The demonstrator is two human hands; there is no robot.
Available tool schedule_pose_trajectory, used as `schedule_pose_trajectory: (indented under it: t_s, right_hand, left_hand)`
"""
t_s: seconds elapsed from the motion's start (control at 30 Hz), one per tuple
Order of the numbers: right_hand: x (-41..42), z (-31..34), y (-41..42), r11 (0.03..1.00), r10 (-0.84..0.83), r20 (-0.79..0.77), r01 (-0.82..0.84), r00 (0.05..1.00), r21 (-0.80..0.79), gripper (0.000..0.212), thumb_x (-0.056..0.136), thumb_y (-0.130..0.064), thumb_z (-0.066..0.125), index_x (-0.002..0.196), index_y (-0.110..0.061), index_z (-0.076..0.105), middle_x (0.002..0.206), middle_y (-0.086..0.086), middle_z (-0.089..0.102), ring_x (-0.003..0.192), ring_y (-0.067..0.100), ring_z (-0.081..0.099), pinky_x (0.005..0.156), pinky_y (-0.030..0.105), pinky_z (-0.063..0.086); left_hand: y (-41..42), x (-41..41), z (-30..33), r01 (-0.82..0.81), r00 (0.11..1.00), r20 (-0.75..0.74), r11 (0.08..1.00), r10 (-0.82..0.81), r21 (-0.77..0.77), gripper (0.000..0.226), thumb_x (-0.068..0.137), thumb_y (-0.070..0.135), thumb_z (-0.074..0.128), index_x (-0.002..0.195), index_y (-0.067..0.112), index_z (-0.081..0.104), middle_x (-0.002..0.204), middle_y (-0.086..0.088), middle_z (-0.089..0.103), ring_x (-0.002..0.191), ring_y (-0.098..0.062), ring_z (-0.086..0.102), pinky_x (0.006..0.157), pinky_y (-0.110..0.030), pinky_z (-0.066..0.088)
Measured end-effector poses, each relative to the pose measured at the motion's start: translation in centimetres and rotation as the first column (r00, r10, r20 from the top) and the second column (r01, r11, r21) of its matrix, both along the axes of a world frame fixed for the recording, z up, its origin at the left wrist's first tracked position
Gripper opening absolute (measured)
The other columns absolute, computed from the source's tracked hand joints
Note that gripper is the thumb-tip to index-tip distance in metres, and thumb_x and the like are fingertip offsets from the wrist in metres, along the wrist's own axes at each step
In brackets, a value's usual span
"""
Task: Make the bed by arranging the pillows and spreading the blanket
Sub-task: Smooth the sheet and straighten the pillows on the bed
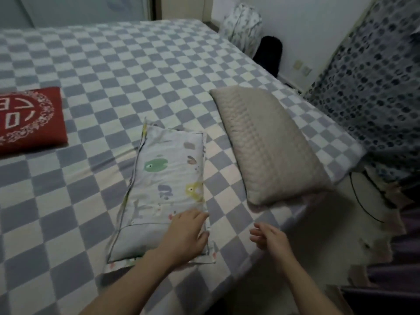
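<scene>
Checked blue-and-white sheet covers the bed (95, 201). Nearest, the left hand (186, 235) rests flat, fingers relaxed and slightly spread, on the near right corner of a small cartoon pillow (166, 185), which lies lengthwise in the middle of the bed. Just to its right, the right hand (270, 237) hovers above the sheet near the bed's edge, fingers loosely curled and apart, holding nothing. Beyond that hand, a grey pillow (266, 144) lies slanted along the right edge. Well apart at the far left lies a red pillow (29, 117) with white lettering.
</scene>
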State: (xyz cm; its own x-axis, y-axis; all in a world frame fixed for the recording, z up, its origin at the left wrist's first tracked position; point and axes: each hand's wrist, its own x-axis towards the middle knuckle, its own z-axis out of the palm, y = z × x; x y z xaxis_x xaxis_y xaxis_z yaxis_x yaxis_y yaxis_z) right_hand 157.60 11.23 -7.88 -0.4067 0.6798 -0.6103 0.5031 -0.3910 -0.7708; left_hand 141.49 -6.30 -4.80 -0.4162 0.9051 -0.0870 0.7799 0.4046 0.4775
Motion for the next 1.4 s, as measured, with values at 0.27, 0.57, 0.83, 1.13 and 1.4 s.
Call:
schedule_pose_trajectory:
  t_s: [0.27, 0.57, 0.83, 1.13, 1.4]
  right_hand:
    - [-0.7, -3.8, 16.2, 0.999, -0.022, 0.028, 0.022, 0.999, 0.024, 0.011, 0.095, -0.016, 0.049, 0.092, -0.013, 0.059, 0.081, 0.005, 0.056, 0.076, 0.016, 0.052, 0.06, 0.022, 0.036]
    - [-0.8, -6.2, 26.0, 0.969, -0.173, -0.082, 0.185, 0.981, 0.164, 0.021, 0.092, -0.003, 0.051, 0.111, -0.005, 0.058, 0.096, 0.01, 0.062, 0.075, 0.011, 0.059, 0.064, 0.011, 0.048]
    - [0.4, -7.1, 26.5, 0.906, -0.281, -0.089, 0.294, 0.956, 0.305, 0.023, 0.091, 0.009, 0.044, 0.1, -0.006, 0.06, 0.084, 0.006, 0.062, 0.061, -0.008, 0.063, 0.061, 0.005, 0.048]
    - [-4.0, -1.0, 25.3, 0.854, -0.194, -0.096, 0.216, 0.976, 0.473, 0.025, 0.091, 0.001, 0.044, 0.097, -0.009, 0.066, 0.086, 0.003, 0.065, 0.074, 0.002, 0.063, 0.078, 0.024, 0.052]
    - [-6.9, -1.0, 23.0, 0.904, 0.059, 0.161, -0.121, 0.985, 0.41, 0.029, 0.092, -0.018, 0.046, 0.116, -0.01, 0.06, 0.118, 0.008, 0.061, 0.109, 0.024, 0.055, 0.092, 0.031, 0.042]
  left_hand:
    - [17.7, 2.0, -1.5, -0.058, 0.955, 0.279, 0.984, 0.105, -0.171, 0.055, 0.092, 0.042, 0.042, 0.141, 0.018, 0.036, 0.143, 0.0, 0.042, 0.134, -0.016, 0.035, 0.107, -0.023, 0.024]
    - [31.6, 0.5, -8.5, -0.479, 0.49, 0.695, 0.829, 0.526, -0.289, 0.102, 0.071, 0.054, 0.069, 0.147, 0.012, 0.014, 0.148, -0.004, 0.03, 0.135, -0.026, 0.034, 0.112, -0.032, 0.029]
    - [34.1, -1.9, -11.0, -0.647, 0.311, 0.637, 0.649, 0.705, -0.402, 0.062, 0.07, 0.031, 0.073, 0.122, 0.004, 0.051, 0.115, -0.014, 0.062, 0.099, -0.03, 0.06, 0.08, -0.034, 0.053]
    - [27.1, -3.9, -1.5, -0.666, 0.471, 0.71, 0.739, 0.523, -0.102, 0.028, 0.056, 0.033, 0.064, 0.079, 0.017, 0.062, 0.076, 0.0, 0.067, 0.072, -0.011, 0.065, 0.066, -0.029, 0.053]
    - [10.2, -4.3, 4.8, -0.162, 0.791, 0.407, 0.798, 0.457, -0.581, 0.02, 0.078, 0.032, 0.064, 0.09, 0.015, 0.061, 0.071, 0.006, 0.068, 0.064, -0.004, 0.063, 0.056, -0.015, 0.046]
